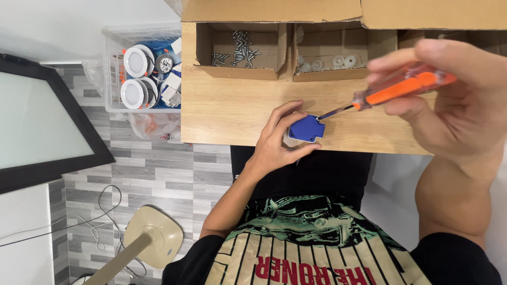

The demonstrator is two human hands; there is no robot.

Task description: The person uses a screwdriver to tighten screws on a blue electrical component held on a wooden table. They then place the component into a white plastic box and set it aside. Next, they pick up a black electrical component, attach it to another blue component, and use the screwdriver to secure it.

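My left hand point(275, 141) grips a small blue plastic part point(306, 129) against the near edge of the wooden table point(227, 108). My right hand point(454, 100) holds an orange-handled screwdriver point(401, 88), slanted down to the left. Its metal tip touches the blue part's upper right corner.
At the table's far side a cardboard box compartment point(238, 50) holds several screws, and the one beside it point(338, 53) holds white round pieces. Left of the table a clear plastic bin point(142, 68) contains round white lamps. A dark-framed panel point(42, 121) and a beige stand base point(156, 237) are on the floor.
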